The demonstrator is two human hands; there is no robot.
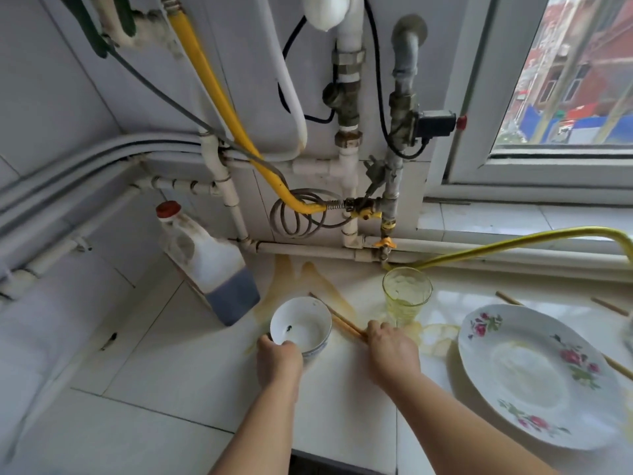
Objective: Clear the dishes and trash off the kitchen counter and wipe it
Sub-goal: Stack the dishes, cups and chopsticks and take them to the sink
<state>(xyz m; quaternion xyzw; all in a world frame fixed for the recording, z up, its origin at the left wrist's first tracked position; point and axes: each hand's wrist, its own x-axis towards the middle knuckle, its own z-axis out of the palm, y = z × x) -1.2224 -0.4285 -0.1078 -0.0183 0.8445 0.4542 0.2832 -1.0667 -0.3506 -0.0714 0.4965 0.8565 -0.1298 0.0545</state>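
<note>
left grip (279,359): 1 bowl (301,329) | right grip (394,351): chopsticks (346,323) | 1 glass (407,293) | 1 plate (534,375)

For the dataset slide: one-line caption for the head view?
Left hand grips a white bowl, right hand grips chopsticks, beside a yellow glass and floral plate on a stained counter.

Left hand (279,358) on white bowl (301,325), right hand (392,351) around chopsticks (346,323), yellow glass (407,296) and floral plate (534,375) nearby on tabletop (191,354).
</note>
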